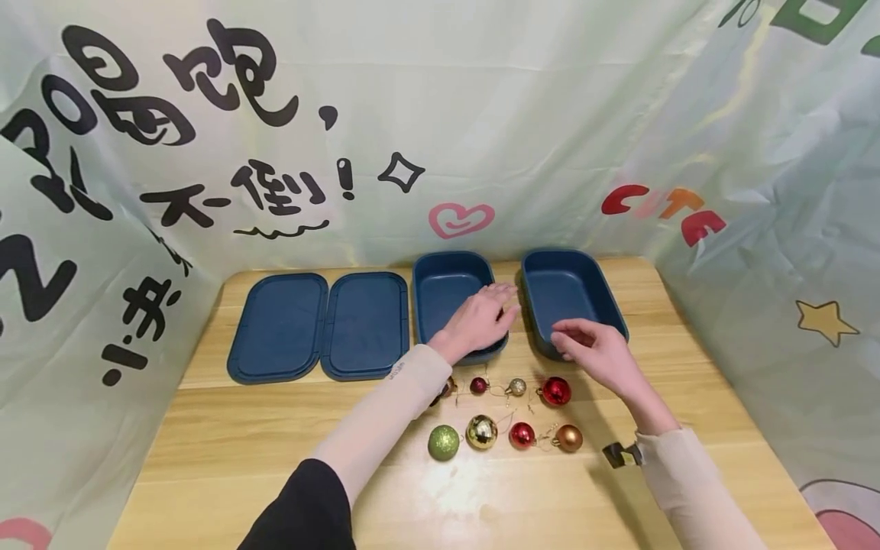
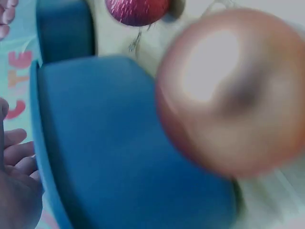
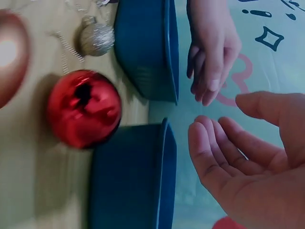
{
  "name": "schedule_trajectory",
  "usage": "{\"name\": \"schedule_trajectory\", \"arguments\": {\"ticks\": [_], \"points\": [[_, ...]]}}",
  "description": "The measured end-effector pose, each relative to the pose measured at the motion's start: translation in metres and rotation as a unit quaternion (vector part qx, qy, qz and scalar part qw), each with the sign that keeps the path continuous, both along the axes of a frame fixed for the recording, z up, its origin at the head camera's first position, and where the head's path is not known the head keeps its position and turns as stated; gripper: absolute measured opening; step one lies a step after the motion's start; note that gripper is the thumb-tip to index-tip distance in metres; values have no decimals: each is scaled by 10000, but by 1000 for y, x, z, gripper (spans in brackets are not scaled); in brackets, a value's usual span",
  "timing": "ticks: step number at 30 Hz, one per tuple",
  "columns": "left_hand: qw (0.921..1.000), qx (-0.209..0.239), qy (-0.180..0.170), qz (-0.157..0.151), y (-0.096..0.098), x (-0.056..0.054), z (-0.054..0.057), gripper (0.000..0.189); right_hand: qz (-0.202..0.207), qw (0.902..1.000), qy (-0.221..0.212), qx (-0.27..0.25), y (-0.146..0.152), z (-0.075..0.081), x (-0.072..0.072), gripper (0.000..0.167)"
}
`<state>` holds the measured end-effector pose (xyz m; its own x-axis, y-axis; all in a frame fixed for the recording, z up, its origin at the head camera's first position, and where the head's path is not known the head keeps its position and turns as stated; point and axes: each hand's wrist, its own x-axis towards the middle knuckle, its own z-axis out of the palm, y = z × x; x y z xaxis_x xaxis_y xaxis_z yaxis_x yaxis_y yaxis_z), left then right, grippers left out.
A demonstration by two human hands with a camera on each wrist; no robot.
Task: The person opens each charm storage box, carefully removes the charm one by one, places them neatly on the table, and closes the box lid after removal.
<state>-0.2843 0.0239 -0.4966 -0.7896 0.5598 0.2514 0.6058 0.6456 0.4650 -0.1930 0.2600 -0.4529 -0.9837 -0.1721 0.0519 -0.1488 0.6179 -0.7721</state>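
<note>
My left hand (image 1: 481,321) hovers over the right side of the left blue bin (image 1: 450,271), its fingers stretched out and holding nothing. My right hand (image 1: 598,351) is above the front of the right blue bin (image 1: 560,286); in the right wrist view its fingers (image 3: 209,152) are loosely bent, thumb apart, with nothing between them. In front of the bins lie Christmas baubles: a large red one (image 1: 555,391), a small silver-gold one (image 1: 516,387), a dark red one (image 1: 479,386), a green one (image 1: 443,443), a gold one (image 1: 482,432), a smaller red one (image 1: 522,435) and a copper one (image 1: 568,438).
Two flat blue lids (image 1: 278,328) lie side by side left of the bins on the wooden table (image 1: 227,458). My left forearm covers part of the bauble row's left end. A printed cloth (image 1: 522,137) hangs behind and at both sides.
</note>
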Motion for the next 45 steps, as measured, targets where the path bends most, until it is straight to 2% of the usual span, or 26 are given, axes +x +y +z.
{"name": "schedule_trajectory", "arguments": {"ticks": [3, 7, 12, 15, 19, 25, 27, 29, 35, 40, 45], "points": [[9979, 586, 84, 273, -14, 1, 1, 44, -63, 9998, -131, -142, -9, 2, -14, 40], [9904, 1235, 172, 597, -32, 2, 2, 37, -23, 9996, -189, -226, -21, 0, -32, 38], [9711, 2073, 177, 1172, -56, 4, 5, 25, 131, 9995, -164, -248, -39, -5, -51, 34], [9571, 2485, -149, 1481, -70, 6, 8, 22, 132, 9997, -124, -156, -48, -6, -60, 33], [9365, 2937, -827, 1729, -89, 10, 13, 23, 74, 10000, -43, 15, -56, -8, -69, 35], [8939, 3520, -1788, 2123, -120, 16, 15, 23, 44, 9999, 21, 143, -65, -13, -80, 37], [8828, 3647, -1948, 2231, -129, 17, 14, 24, -2, 10000, 6, 85, -69, -15, -84, 37], [8762, 3724, -2014, 2303, -139, 18, 13, 24, -39, 10000, -10, 40, -72, -18, -87, 37], [8636, 3724, -2157, 2627, -171, 29, 8, 27, -187, 9997, -22, 124, -82, -26, -94, 38], [8535, 3597, -2370, 2933, -208, 45, 1, 34, -313, 9990, 49, 313, -88, -31, -97, 35], [8438, 3488, -2488, 3232, -242, 54, -7, 39, -335, 9984, 111, 442, -88, -33, -98, 34]]}}
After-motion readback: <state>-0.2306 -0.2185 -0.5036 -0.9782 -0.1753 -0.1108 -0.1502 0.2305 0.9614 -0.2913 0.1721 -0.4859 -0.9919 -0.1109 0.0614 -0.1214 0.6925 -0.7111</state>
